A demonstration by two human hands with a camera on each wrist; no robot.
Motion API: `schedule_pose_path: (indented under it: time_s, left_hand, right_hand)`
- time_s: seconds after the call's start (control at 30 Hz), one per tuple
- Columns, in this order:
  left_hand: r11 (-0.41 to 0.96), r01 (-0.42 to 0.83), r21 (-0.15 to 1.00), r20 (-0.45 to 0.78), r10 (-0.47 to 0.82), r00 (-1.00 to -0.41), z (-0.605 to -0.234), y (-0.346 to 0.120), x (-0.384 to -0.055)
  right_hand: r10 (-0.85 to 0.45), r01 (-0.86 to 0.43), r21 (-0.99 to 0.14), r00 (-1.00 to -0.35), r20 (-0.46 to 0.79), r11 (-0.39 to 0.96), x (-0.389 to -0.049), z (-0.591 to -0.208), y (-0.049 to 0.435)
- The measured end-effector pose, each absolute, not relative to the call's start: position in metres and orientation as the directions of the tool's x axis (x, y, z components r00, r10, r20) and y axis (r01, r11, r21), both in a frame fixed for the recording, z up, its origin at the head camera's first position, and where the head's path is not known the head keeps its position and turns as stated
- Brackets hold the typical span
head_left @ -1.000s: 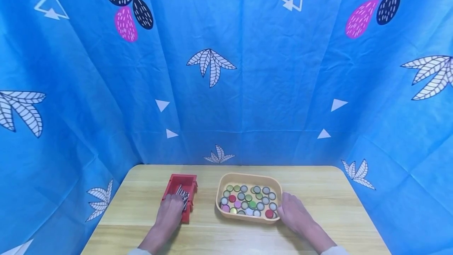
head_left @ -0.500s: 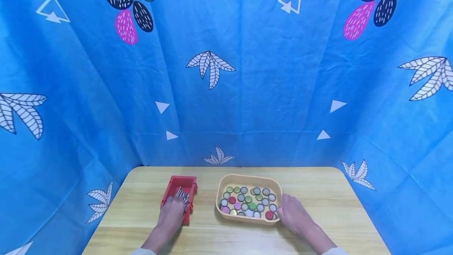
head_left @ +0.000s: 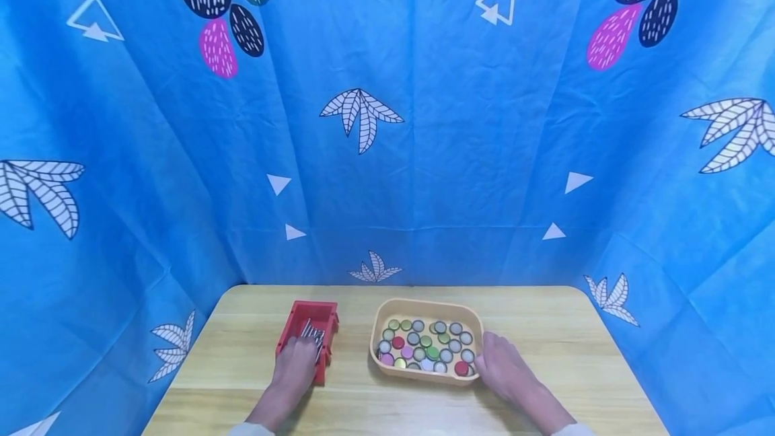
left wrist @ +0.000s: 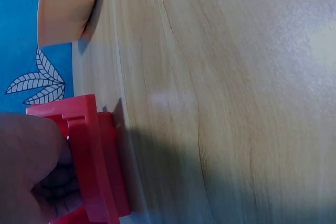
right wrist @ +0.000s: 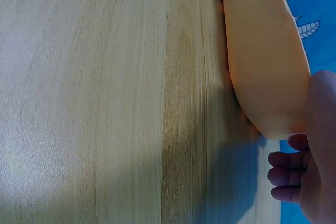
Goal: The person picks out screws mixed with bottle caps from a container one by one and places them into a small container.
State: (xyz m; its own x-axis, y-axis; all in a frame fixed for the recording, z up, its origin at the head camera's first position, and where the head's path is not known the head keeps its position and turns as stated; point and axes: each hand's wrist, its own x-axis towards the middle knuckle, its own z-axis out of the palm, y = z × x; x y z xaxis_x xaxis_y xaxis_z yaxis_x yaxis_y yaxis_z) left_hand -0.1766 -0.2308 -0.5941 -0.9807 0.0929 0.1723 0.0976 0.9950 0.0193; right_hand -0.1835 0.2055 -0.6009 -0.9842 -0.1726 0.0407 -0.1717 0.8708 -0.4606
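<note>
My left hand (head_left: 294, 360) reaches down into a red plastic bin (head_left: 315, 310) on the left of the table. Its fingers curl behind the red wall in the left wrist view, where I cannot tell what they hold. Just ahead of the knuckles lies a pile of thin silver rods (head_left: 311, 332), like nails or screws. Over on the right, my right hand (head_left: 504, 363) grips the right end of a shallow tan tray (head_left: 418, 373), thumb side at the rim and fingers curled by the outer end wall (right wrist: 270, 77). Several bottle caps (head_left: 432, 352) in green, red, pink and silver are spread inside the tray.
Bin and tray stand side by side on a light wooden table (head_left: 393, 409), with a strip of tabletop between them. A blue patterned curtain (head_left: 418, 153) hangs behind the table and along both sides.
The head view has shifted very slightly. My left hand has settled a touch lower in the bin; the right hand, tray and caps keep their places.
</note>
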Motion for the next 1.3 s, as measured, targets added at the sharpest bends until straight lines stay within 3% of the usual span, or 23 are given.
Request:
schedule_pose_path:
  time_s: [0.93,1.3]
  left_hand:
    - [0.974,0.145,-0.175,0.341,0.198,-0.919,-0.585,-0.227,-0.172]
    - [0.993,0.119,-0.011,0.362,0.115,-0.925,-0.577,-0.235,-0.163]
  right_hand:
    - [-0.178,-0.169,-0.474,-0.984,0.026,0.864,-0.192,-0.599,0.214]
    - [-0.225,-0.224,-0.479,-0.973,0.057,0.849,-0.19,-0.59,0.234]
